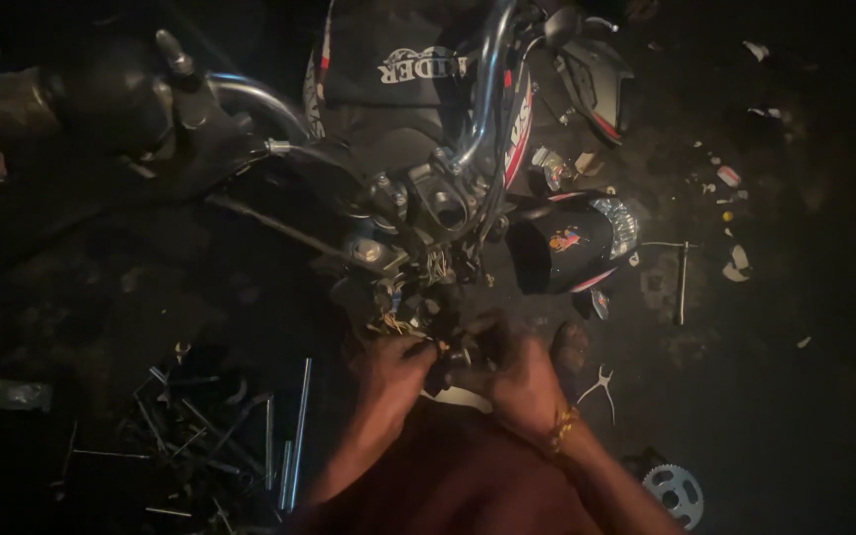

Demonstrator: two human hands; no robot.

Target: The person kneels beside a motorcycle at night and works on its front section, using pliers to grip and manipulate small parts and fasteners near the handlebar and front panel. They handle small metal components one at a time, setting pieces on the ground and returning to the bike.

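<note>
Below the motorcycle's handlebar [482, 89], your left hand [393, 367] and right hand [522, 381] pinch the loose wiring bundle [428, 332] between curled fingers. Step in hand looks like sorting connectors. Next move likely calls for a steady, separating pull.

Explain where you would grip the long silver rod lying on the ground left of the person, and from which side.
Grip the silver rod near its upper end, coming from the right. That stretch lies bare on the ground, while its lower part and left side sit against the tool pile.
</note>
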